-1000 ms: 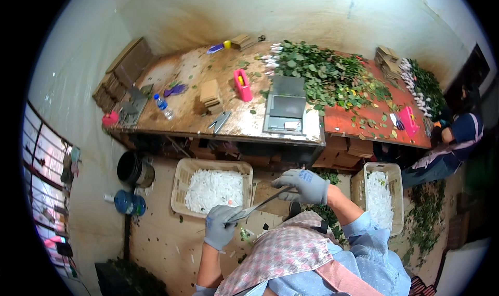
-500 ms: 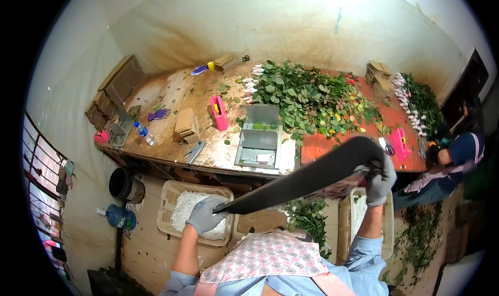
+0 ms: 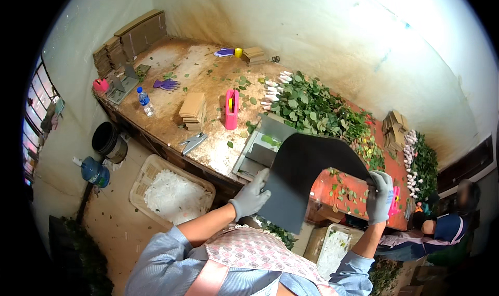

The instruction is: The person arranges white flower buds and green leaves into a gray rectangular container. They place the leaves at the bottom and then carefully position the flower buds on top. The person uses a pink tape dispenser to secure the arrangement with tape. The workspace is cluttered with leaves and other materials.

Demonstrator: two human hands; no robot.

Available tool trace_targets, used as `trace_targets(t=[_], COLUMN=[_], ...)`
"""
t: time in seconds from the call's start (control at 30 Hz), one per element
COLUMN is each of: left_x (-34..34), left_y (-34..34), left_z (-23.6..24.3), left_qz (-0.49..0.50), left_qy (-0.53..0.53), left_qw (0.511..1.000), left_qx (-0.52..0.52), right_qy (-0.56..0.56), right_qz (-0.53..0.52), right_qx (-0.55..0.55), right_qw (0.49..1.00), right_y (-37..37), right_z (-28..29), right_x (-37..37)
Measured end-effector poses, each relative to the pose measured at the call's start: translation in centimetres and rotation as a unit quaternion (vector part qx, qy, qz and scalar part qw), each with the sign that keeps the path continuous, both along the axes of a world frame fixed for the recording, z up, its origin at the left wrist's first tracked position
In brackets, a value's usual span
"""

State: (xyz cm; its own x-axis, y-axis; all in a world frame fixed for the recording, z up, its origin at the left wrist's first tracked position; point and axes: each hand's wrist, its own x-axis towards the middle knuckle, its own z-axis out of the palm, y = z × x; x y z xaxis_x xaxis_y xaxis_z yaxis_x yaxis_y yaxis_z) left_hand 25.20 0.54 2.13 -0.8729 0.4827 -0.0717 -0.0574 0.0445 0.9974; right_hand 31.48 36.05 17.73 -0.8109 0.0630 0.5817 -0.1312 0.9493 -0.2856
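Note:
A bent, flexible black sheet (image 3: 306, 163) arches in front of me, over the near edge of the table. At its right end, my gloved right hand (image 3: 379, 196) is closed around the edge. My left hand (image 3: 250, 196), also in a grey glove, has its thumb and fingers at the sheet's left edge; the grip is partly hidden. Behind the sheet stands a grey metal box-like stand (image 3: 255, 153), partly covered. Leafy stems (image 3: 317, 104) with white-wrapped ends lie beyond it.
On the table are a pink tape dispenser (image 3: 232, 110), cardboard pieces (image 3: 193, 108), a stapler (image 3: 194, 142), a water bottle (image 3: 145, 102) and purple gloves (image 3: 166, 84). Crates (image 3: 136, 192) of white material and a black bucket (image 3: 109, 142) sit below. A co-worker (image 3: 442, 231) is at right.
The black sheet has turned from a long slanting strip to an arch with its broad face showing. My left hand has moved up and right along it. My view has tilted and shifted.

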Motion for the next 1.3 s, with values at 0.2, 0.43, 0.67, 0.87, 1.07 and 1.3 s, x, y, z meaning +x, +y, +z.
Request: trace_targets(t=[0.2, 0.43, 0.67, 0.87, 1.07, 1.3], left_x=[-8.0, -16.5, -23.2, -25.6, -25.0, -24.1], left_y=[0.3, -5.3, -7.8, -7.8, -7.2, -7.4], left_z=[-1.1, -4.2, -10.9, -15.1, -16.6, -17.8], left_qz=[-0.03, -0.097, -0.112, -0.148, -0.104, -0.086], left_qy=[0.099, -0.133, -0.136, -0.065, -0.007, 0.009], left_qw=[0.992, 0.936, 0.984, 0.945, 0.951, 0.96], left_qx=[0.068, 0.312, -0.008, -0.283, -0.29, -0.265], right_qy=[-0.089, -0.346, -0.299, -0.366, -0.675, -0.463], right_qz=[0.022, 0.035, -0.049, 0.277, 0.315, 0.364], right_qx=[0.097, 0.076, 0.207, 0.037, -0.166, 0.095], right_qw=[0.991, 0.935, 0.93, 0.888, 0.646, 0.803], right_y=[-5.4, -7.6, -12.7, -18.6, -16.4, -14.2], right_z=[-0.7, -9.2, -12.3, -2.9, -12.8, -28.4], right_x=[-12.0, -27.1, -29.7, -32.3, -37.2, -35.6])
